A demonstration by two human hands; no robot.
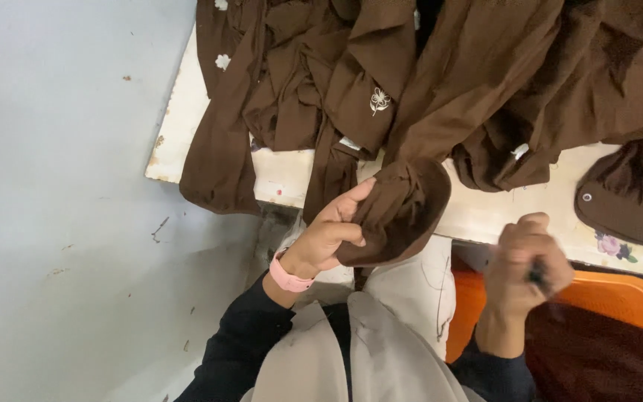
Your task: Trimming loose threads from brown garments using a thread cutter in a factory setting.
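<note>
left side: wide open grey floor (61, 186), nothing stopping you there
table top (485, 212): mostly buried under the brown garments (485, 82), only a bare strip along the near edge
table edge: 1 cuff (403, 212) hangs over it in your left hand (329, 234), blocking the middle
right: your right hand (522, 272) sits over the orange tray (619, 294), tight gap up to the table

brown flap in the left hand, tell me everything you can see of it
The brown flap is a rounded piece of plain dark brown cloth, matte and woven-looking, with gathered folds near the grip. It hangs off the table edge, joined to the larger heap of brown fabric above. The left hand pinches its left side, thumb on top. Its curved lower edge overlaps the person's pale garment. The right hand is apart from it.
</note>
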